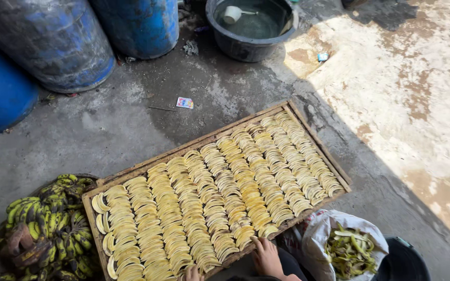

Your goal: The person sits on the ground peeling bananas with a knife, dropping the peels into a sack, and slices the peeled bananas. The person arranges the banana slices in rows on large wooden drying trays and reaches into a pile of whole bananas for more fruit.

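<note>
Wooden tray sits on the concrete floor, tilted diagonally, packed with rows of sliced banana pieces. Right hand rests on the tray's near edge, fingers spread loosely, fingertips touching the slices at the rim; it grips nothing. Left hand is barely in view at the bottom edge, also against the tray's near edge; cannot tell whether it is spread or curled. The tray stretches away from both hands, up and to the right.

Just right of the right hand: white sack holding green banana peels, with a dark bucket beside it. Well left of the left hand: heap of green-yellow banana bunches, touching the tray's left corner. Far beyond the tray from the hands: blue drums and a dark basin of water with a white scoop floating in it. Small paper scrap lies on the floor between the drums and the tray.
</note>
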